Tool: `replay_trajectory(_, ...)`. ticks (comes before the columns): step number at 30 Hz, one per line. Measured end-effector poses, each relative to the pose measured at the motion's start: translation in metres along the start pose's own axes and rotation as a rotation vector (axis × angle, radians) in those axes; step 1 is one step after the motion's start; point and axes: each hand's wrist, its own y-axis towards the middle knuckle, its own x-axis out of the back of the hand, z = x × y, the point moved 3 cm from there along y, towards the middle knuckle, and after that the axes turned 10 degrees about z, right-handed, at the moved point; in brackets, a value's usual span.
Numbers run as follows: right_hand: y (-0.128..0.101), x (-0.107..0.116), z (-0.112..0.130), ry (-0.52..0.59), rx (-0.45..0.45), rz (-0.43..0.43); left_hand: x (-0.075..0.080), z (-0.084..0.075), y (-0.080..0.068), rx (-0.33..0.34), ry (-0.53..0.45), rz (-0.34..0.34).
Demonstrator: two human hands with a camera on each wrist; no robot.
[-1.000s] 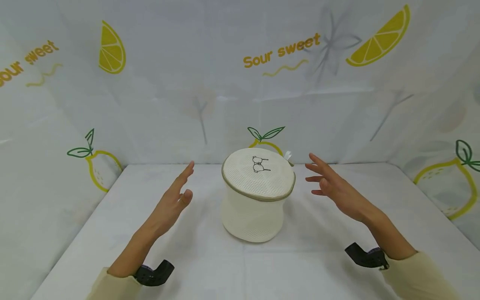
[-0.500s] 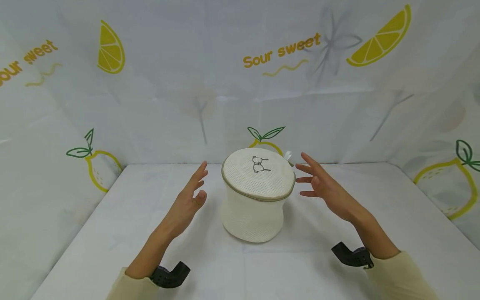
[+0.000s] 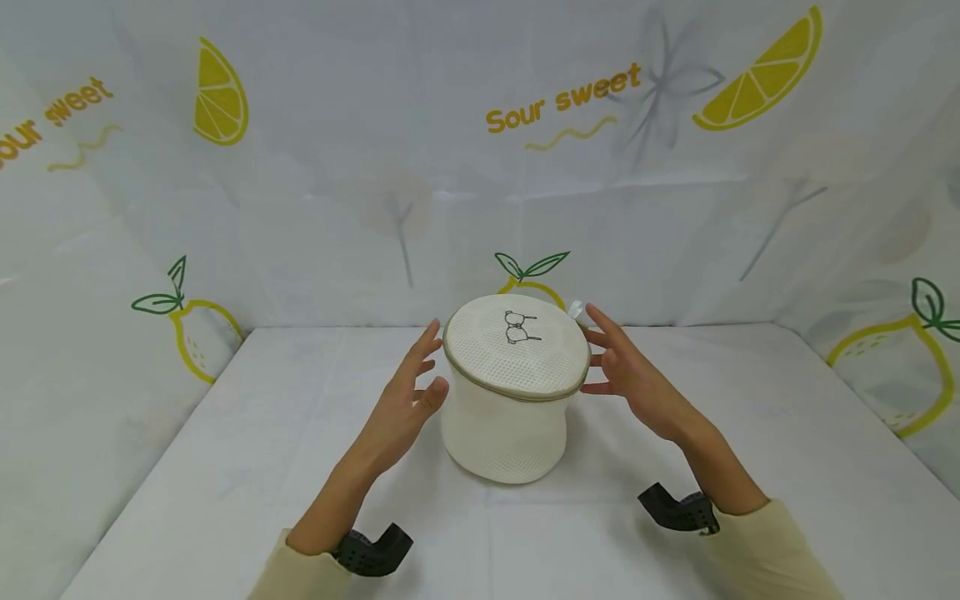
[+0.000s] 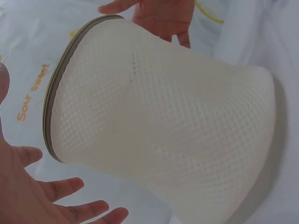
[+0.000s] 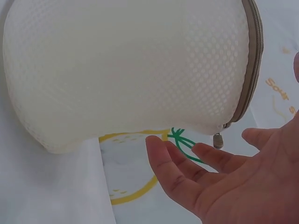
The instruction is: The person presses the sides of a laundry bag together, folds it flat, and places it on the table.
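both open hands (image 3: 408, 400) (image 3: 630, 375) just beside mesh bag (image 3: 513, 392)

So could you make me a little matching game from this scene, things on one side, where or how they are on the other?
Things:
1. mesh laundry bag
2. left hand
3. right hand
4. zipper pull

Descriptions:
A. open, at the bag's right side
B. hanging at the taupe rim
C. standing upright on the white table
D. open, at the bag's left side

Pairs: 1-C, 2-D, 3-A, 4-B
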Motion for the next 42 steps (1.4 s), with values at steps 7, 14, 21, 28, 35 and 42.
replay_trajectory(7, 0.005, -0.005, 0.001, -0.002, -0.003, 0.017, -0.01, -0.004, 0.008, -0.01, -0.025, -0.033)
replay_trajectory(14, 0.008, -0.01, 0.0, -0.009, 0.003, 0.015, -0.018, -0.006, 0.012, 0.026, -0.054, -0.068)
replay_trajectory(21, 0.008, -0.014, -0.001, -0.01, 0.003, 0.005, -0.02, -0.005, 0.012, 0.043, -0.053, -0.093)
replay_trajectory(28, 0.009, -0.017, -0.001, 0.028, 0.011, 0.007, -0.022, -0.002, 0.011, 0.047, -0.074, -0.087)
replay_trajectory(35, 0.01, -0.023, -0.004, 0.081, 0.024, 0.019, -0.025, 0.0, 0.012, 0.025, -0.101, -0.069)
replay_trajectory(42, 0.011, -0.026, -0.006, 0.092, 0.005, 0.01, -0.028, 0.002, 0.014, -0.004, -0.109, -0.054)
